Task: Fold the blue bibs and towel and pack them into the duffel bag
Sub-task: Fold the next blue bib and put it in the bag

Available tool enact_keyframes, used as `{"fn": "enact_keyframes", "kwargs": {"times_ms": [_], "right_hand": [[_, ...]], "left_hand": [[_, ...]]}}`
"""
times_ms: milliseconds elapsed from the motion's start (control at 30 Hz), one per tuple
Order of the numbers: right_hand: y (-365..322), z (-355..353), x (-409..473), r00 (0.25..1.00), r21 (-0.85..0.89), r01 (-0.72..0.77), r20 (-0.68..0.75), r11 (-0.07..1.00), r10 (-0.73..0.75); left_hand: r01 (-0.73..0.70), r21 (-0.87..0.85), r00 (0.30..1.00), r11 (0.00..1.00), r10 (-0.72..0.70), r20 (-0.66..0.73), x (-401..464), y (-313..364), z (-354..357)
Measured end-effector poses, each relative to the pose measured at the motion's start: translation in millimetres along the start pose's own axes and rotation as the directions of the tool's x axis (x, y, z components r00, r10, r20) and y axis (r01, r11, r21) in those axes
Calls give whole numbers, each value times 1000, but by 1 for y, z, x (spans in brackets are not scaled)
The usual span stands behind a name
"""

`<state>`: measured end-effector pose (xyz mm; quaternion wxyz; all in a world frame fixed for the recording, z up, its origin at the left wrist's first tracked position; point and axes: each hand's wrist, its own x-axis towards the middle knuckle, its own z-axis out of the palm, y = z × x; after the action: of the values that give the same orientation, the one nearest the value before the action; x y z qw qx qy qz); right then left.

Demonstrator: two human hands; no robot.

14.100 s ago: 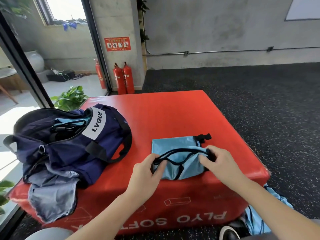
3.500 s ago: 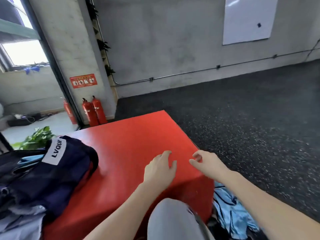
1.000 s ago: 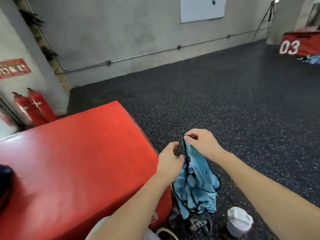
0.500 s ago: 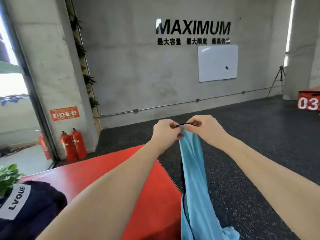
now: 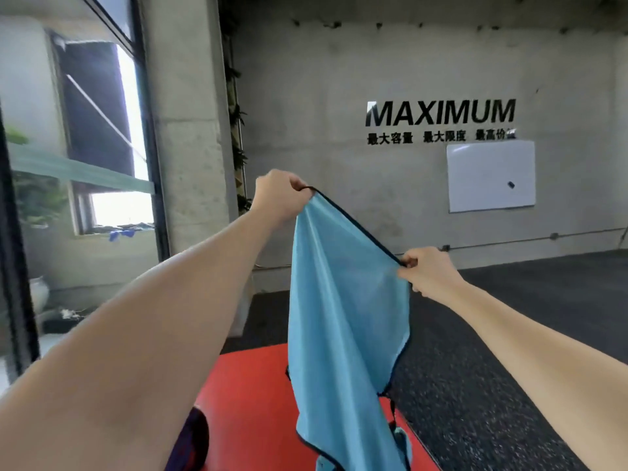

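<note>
left hand (image 5: 278,198) + right hand (image 5: 424,271) pinch blue bib (image 5: 343,317) trim, fingers clamped | held high — hangs flat for folding | red box (image 5: 251,402) at 6 o'clock

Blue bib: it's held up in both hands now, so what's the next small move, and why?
Probably lower the blue bib flat onto the red box. The left hand and right hand each pinch its black-trimmed top edge, and it hangs in the air above the box, unfolded. Folding likely needs that flat surface.
</note>
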<state>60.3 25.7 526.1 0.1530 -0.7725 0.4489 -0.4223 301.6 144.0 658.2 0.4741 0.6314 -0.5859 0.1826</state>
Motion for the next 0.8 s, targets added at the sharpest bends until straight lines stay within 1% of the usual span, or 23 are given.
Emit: {"fn": "enact_keyframes", "kwargs": {"times_ms": [100, 167, 233, 267, 400, 467, 533, 567, 633, 700, 767, 800], "right_hand": [[-13, 3, 21, 999, -2, -34, -22, 999, 34], [-25, 4, 37, 997, 94, -56, -39, 994, 59], [-40, 6, 56, 994, 183, -39, -92, 982, 57], [-49, 8, 64, 992, 186, -12, -124, 982, 36], [-81, 26, 81, 955, 71, 149, -271, 986, -125], [-89, 43, 75, 928, 90, 231, -320, 969, -191], [-84, 66, 59, 920, 115, 270, -323, 956, -221], [-75, 82, 48, 925, 105, 282, -294, 954, -242], [-48, 121, 16, 949, 76, 270, -186, 960, -253], [-12, 169, -25, 975, 89, 214, -73, 973, -208], [25, 217, -70, 987, 75, 132, 85, 988, -138], [43, 239, -92, 975, 21, 91, 199, 996, -93]], "left_hand": [[10, 58, 1000, 998, -9, -17, 20, -28, -28], [17, 76, 999, 997, -14, -47, 29, -45, -42], [29, 68, 996, 997, -22, -91, 34, -61, -57], [39, 46, 993, 998, -33, -115, 34, -69, -64], [71, -3, 977, 997, -70, -199, 21, -94, -86], [102, -46, 974, 994, -109, -199, 2, -109, -86], [149, -78, 973, 986, -161, -166, -27, -137, -74], [184, -79, 973, 980, -193, -128, -50, -154, -63], [232, -6, 972, 973, -232, -41, -106, -192, -36], [297, 81, 950, 951, -303, 78, -175, -227, -3], [363, 142, 891, 921, -388, 237, -248, -254, 30], [387, 168, 848, 907, -421, 322, -282, -266, 46]]}}
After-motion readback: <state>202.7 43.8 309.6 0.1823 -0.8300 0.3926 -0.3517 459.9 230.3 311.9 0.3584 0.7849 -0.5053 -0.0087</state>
